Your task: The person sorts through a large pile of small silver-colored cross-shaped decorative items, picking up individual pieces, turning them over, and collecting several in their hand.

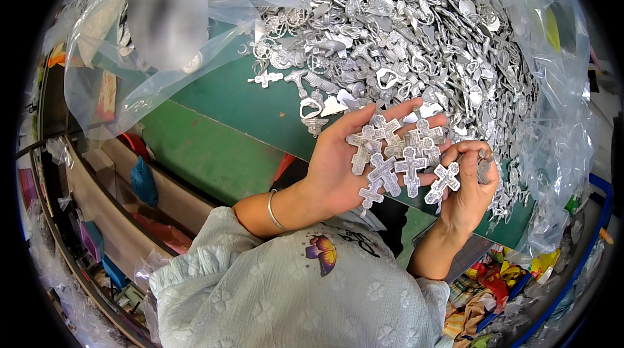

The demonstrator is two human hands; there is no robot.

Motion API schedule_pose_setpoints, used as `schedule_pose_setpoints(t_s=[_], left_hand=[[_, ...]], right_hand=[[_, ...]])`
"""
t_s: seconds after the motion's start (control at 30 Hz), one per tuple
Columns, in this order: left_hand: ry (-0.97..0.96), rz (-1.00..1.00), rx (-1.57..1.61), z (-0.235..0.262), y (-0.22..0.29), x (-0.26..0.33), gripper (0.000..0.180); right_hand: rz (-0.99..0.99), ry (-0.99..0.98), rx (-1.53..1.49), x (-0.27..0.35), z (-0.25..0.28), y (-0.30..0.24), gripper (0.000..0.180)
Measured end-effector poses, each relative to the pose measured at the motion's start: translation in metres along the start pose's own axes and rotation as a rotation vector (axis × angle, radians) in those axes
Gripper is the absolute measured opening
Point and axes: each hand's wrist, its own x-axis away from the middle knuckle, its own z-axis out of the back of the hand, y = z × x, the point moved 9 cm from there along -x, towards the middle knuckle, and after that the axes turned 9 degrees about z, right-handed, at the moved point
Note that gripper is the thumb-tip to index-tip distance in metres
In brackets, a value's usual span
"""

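My left hand [338, 163] is palm up with its fingers stretched out, and several silver-grey cross pendants [411, 167] lie spread over its palm and fingers. Close beside it, my right hand [467, 189] has its fingers curled, with a small silver-grey metal piece [483, 170] pinched at the thumb; its kind is unclear. Another cross pendant [443, 183] sits between the two hands, and I cannot tell which one supports it. Just beyond my hands spreads a big heap of silver-grey metal charms [416, 42].
The heap lies on a green tabletop [214, 101]. Clear plastic sheeting [559, 101] edges it at right, and a clear bag [97, 101] hangs at left. A lone cross [265, 78] lies near the heap's left edge. Colourful wrappers [487, 283] fill the lower right.
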Motion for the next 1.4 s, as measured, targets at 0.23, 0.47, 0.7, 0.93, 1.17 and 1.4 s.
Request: schedule_pose_setpoints(t_s=[0.23,0.47,0.7,0.93,1.17,1.4], left_hand=[[-0.002,0.015,0.027,0.004,-0.003,-0.002,0.056],[0.057,0.065,0.043,0.007,-0.013,-0.003,0.056],[0.036,0.062,0.052,0.008,-0.013,-0.004,0.056],[0.036,0.049,0.004,0.006,-0.01,-0.004,0.056],[0.004,0.014,0.043,0.004,-0.008,-0.005,0.057],[-0.005,-0.049,0.003,0.002,-0.001,-0.005,0.057]], right_hand=[[0.094,-0.013,0.053,-0.001,-0.002,-0.011,0.007],[0.212,0.073,0.559,-0.002,-0.006,-0.033,0.016],[0.039,0.06,0.416,-0.005,-0.003,-0.019,0.013],[-0.088,0.005,0.275,-0.005,0.002,-0.007,0.007],[-0.114,0.028,0.081,-0.003,0.005,-0.007,0.007],[-0.108,-0.123,0.077,0.015,-0.007,-0.015,0.024]])
